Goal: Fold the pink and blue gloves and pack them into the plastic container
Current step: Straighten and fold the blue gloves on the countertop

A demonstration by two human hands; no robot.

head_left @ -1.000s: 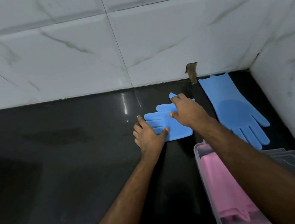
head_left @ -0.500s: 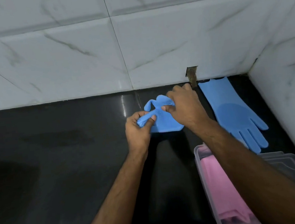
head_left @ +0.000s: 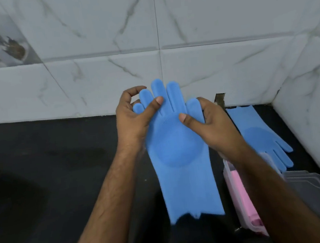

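Gripping the blue glove (head_left: 179, 150) upright, both hands pinch its finger end.

Both forearms reach forward and up from the near edge of the counter, bare to the elbow, converging toward the middle. The left hand (head_left: 133, 117) is raised with its palm turned inward, thumb stretched across the front of the blue glove (head_left: 179, 158) and fingers curled behind it. The right hand (head_left: 211, 125) mirrors it on the other side, thumb pressed on the front, fingers wrapped behind the edge. Both wrists are bent slightly back.
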